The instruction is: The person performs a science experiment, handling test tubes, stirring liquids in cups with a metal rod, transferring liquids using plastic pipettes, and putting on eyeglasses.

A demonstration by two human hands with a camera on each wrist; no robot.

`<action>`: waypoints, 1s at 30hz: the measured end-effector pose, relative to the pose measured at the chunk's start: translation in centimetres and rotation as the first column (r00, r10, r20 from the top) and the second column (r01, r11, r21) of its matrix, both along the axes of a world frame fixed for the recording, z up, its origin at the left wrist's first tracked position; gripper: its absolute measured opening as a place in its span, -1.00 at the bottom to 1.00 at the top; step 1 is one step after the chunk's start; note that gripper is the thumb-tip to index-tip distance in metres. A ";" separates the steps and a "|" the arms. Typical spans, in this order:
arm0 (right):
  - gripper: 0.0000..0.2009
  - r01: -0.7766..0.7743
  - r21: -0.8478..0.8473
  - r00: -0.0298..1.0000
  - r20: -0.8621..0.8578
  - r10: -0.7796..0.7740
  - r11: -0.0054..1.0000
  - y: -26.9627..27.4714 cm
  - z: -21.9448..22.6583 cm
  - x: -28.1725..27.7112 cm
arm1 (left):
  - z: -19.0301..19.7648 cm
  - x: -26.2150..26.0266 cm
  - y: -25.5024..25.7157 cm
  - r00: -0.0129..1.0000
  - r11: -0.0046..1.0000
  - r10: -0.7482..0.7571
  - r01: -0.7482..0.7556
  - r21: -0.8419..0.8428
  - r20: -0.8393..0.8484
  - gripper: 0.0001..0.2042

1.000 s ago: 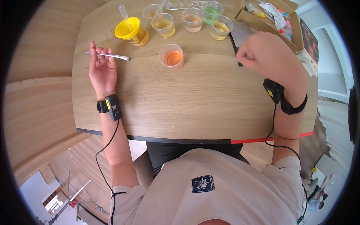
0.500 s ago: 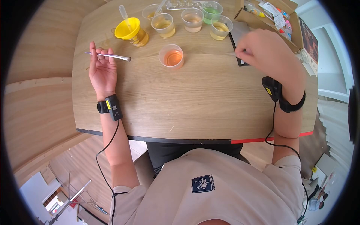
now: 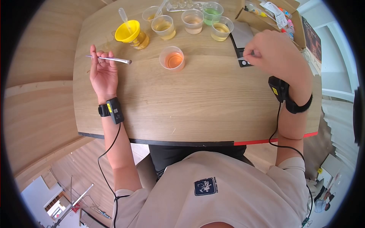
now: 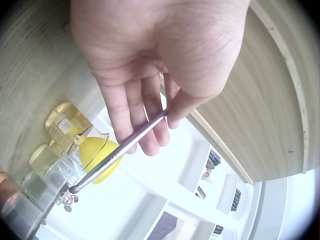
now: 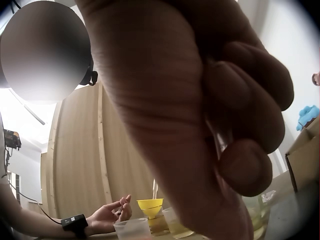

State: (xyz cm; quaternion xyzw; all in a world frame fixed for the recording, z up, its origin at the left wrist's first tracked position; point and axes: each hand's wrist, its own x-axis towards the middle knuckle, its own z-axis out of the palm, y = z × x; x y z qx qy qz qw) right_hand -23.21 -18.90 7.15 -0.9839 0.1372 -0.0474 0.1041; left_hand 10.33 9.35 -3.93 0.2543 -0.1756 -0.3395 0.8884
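The left hand [image 3: 103,78] is palm up at the left and holds a thin silvery brush [image 3: 118,59] between thumb and fingers; its dark tip points right. In the left wrist view, the brush [image 4: 134,138] crosses the fingers of the left hand [image 4: 162,50]. The right hand [image 3: 279,59], bent at the wrist over a dark flat device [image 3: 241,35], pinches a slender clear item [image 3: 241,58], mostly hidden. The right wrist view shows a see-through piece [image 5: 220,137] between the fingers of the right hand [image 5: 155,105]. A cup of orange liquid [image 3: 173,60] stands between the hands.
Behind stand a yellow funnel [image 3: 127,33] on a beaker [image 3: 141,41] and several clear cups, including a green one [image 3: 211,14] and a yellowish one [image 3: 221,29]. An open cardboard box [image 3: 249,17] lies back right, beside a book [image 3: 311,38].
The right hand has shifted slightly, and the clear item and the device's round buttons show more plainly. The left hand keeps the brush in nearly the same place.
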 end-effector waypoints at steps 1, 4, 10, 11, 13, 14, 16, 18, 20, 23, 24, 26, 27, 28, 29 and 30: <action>-0.91 0.038 -0.012 0.997 -0.064 -0.039 0.999 0.2 0.3 0.2 | -0.1 0.1 0.0 1.000 1.000 -0.002 0.002 0.001 0.007 -0.62; -0.90 -0.018 -0.022 0.999 -0.044 0.017 1.000 -0.1 -0.6 0.4 | 0.0 0.0 0.0 1.000 1.000 -0.016 0.016 -0.010 0.001 -0.62; -0.90 -0.024 0.044 0.999 0.043 0.022 0.999 0.2 -0.5 1.0 | -0.1 0.1 0.0 1.000 1.000 -0.016 0.016 -0.010 -0.005 -0.62; -0.90 -0.019 0.044 0.999 0.043 0.017 0.999 0.1 -0.5 0.8 | -0.1 0.2 -0.1 1.000 1.000 -0.020 0.020 -0.010 -0.005 -0.62; -0.91 0.037 -0.105 0.996 -0.077 -0.045 0.994 -0.1 -0.5 0.6 | -0.1 0.2 0.0 1.000 0.999 -0.028 0.028 -0.025 -0.002 -0.62; -0.91 0.036 -0.105 0.996 -0.076 -0.044 0.994 -0.1 -0.6 0.3 | -0.1 0.2 0.0 1.000 0.999 -0.026 0.026 -0.025 -0.001 -0.62; -0.93 -0.070 0.030 0.997 -0.028 0.071 0.997 0.0 -0.6 -0.4 | -0.1 0.2 0.0 0.999 0.999 -0.031 0.031 -0.017 0.010 -0.62; -0.92 -0.080 0.037 0.997 -0.014 0.081 0.996 0.6 -0.2 0.2 | -0.2 0.3 0.1 1.000 0.999 -0.029 0.029 -0.022 0.004 -0.62; -0.92 -0.087 0.046 0.996 0.001 0.087 0.995 0.8 -0.1 0.3 | -0.2 0.3 0.0 1.000 0.999 -0.031 0.031 -0.023 -0.002 -0.62; -0.91 -0.039 0.000 0.999 -0.032 0.039 0.999 0.6 -0.4 0.8 | 0.0 0.1 0.0 1.000 1.000 -0.015 0.015 -0.011 -0.008 -0.61; -0.91 -0.039 -0.027 0.998 0.044 0.041 0.999 0.9 -0.7 1.2 | 0.0 0.1 0.0 1.000 1.000 -0.020 0.020 -0.014 0.000 -0.61; -0.89 -0.034 -0.055 0.992 0.120 0.040 0.998 1.7 -1.6 2.0 | 0.0 0.1 -0.1 1.000 0.999 -0.029 0.030 -0.016 0.008 -0.61; -0.89 -0.083 0.004 0.987 0.138 0.082 0.997 2.3 -2.2 2.4 | -0.1 0.3 0.0 0.999 0.999 -0.037 0.037 -0.024 0.008 -0.62; -0.90 -0.135 0.062 0.980 0.157 0.124 0.989 2.6 -2.5 2.5 | -0.2 0.3 0.0 0.999 0.999 -0.043 0.043 -0.031 0.008 -0.62; -0.90 -0.133 0.064 0.980 0.157 0.121 0.989 2.7 -2.3 2.3 | -0.2 0.3 0.0 0.999 0.999 -0.045 0.045 -0.029 0.008 -0.62; -0.90 -0.128 0.028 0.989 0.072 0.126 0.991 2.9 -1.9 2.1 | -0.1 0.2 0.0 0.999 0.999 -0.032 0.032 -0.019 0.000 -0.62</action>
